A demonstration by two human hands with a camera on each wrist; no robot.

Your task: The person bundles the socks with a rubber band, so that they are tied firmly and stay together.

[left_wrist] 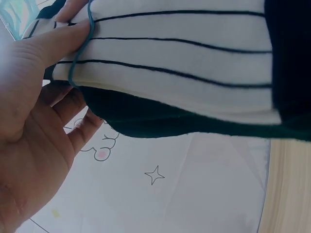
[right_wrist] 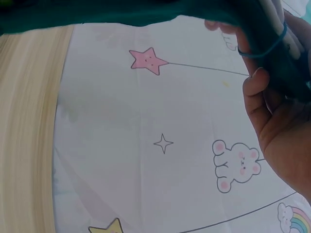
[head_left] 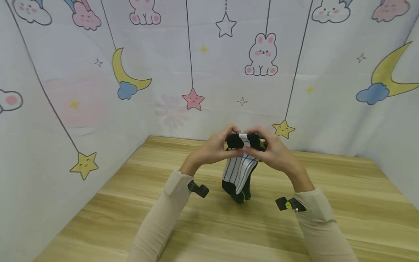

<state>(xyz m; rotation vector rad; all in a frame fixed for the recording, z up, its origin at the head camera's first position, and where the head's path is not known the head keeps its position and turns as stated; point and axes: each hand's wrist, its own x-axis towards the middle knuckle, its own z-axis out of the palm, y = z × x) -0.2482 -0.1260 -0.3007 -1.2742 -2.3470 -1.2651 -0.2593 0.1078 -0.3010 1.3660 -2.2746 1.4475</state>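
A bundle of socks (head_left: 238, 169), white with dark stripes and black toes and tops, hangs upright between both hands over the table. My left hand (head_left: 212, 149) grips its top from the left, thumb across the front and fingers behind. From the right, my right hand (head_left: 277, 152) holds the same top end, its thumb also in front. A thin blue-green elastic band (left_wrist: 77, 58) runs around the bundle close to the left thumb. In the right wrist view the band (right_wrist: 273, 49) crosses the dark side of the socks near the right fingers.
Beneath the socks lies a wood-grain table (head_left: 203, 222). White cloth walls (head_left: 222, 72) printed with stars, moons and rabbits enclose its back and sides. A small black device (head_left: 198, 189) sits at the left wrist, and another black device (head_left: 289, 204) at the right.
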